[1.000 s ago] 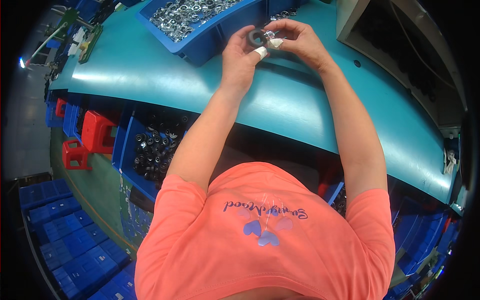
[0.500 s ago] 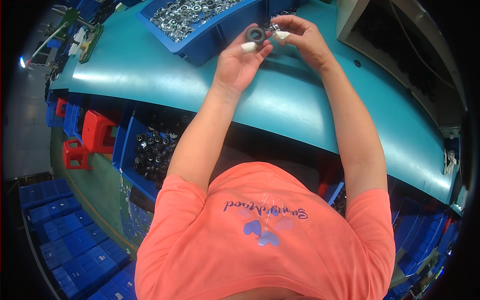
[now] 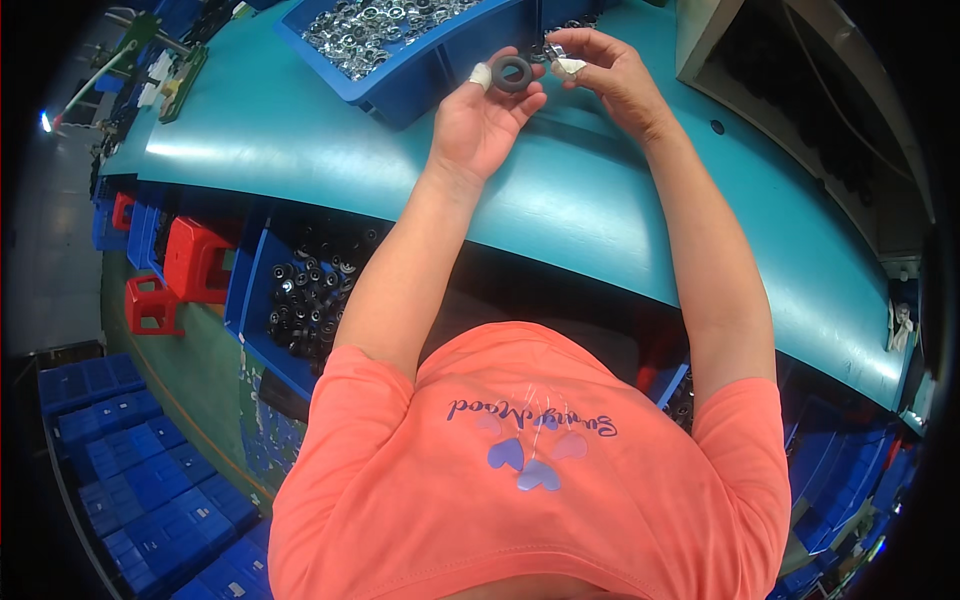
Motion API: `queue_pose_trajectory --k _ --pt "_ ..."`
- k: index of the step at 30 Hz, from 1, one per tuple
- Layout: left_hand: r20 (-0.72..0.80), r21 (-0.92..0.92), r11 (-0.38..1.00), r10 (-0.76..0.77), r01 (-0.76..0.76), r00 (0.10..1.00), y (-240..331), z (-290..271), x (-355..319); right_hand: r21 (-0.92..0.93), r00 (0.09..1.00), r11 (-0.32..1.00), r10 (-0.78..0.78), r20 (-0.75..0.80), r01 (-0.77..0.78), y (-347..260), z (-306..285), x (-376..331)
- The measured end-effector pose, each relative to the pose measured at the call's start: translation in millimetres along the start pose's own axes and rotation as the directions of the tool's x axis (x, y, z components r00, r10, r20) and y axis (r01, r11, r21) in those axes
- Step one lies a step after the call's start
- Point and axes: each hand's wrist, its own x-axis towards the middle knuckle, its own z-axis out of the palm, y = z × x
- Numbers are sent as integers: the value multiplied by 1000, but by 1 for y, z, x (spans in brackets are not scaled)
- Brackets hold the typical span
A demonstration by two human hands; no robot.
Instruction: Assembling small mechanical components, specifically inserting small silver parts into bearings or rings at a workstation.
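A dark grey rubber ring (image 3: 497, 80) rests against the fingers of my left hand (image 3: 472, 130), which is turned palm up and curled round it. White tape wraps the left thumb. Close on its right, my right hand (image 3: 622, 88) pinches a small shiny metal ring (image 3: 553, 52) between thumb and fingers; white tape covers a fingertip there too. A small dark piece shows between the two hands, too small to name. Both hands are above the teal table (image 3: 350, 175), just in front of a blue bin (image 3: 425, 80) full of shiny metal rings (image 3: 375, 35).
A small black ring (image 3: 717, 127) lies on the table at the right, near a grey box-like housing (image 3: 700, 40). Below the table's left edge stands a blue crate of black wheel-like parts (image 3: 310, 300). Red stools (image 3: 195, 260) and stacked blue crates (image 3: 160, 520) occupy the floor at left.
My left thumb has shifted from the front of the rubber ring to its left side, so more of the ring shows. My right hand has barely moved.
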Motion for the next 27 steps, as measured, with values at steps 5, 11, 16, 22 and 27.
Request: queue_pose_trajectory --k 5,11,16,22,27 --pt "30 11 1000 -29 29 999 1 -9 2 1 1000 1000 -13 16 13 2 -1 1" --pt "47 -18 998 -53 54 997 0 -12 3 9 999 1000 -5 51 4 1 -1 0" --pt "22 -16 999 -46 46 999 0 -10 3 -11 999 1000 -19 44 19 0 0 -1" --pt "26 -14 999 -40 40 999 0 -10 2 -9 998 999 -32 53 32 2 -1 1" --pt "11 -14 999 -33 33 999 0 -9 2 1 999 999 -38 31 38 1 0 0"
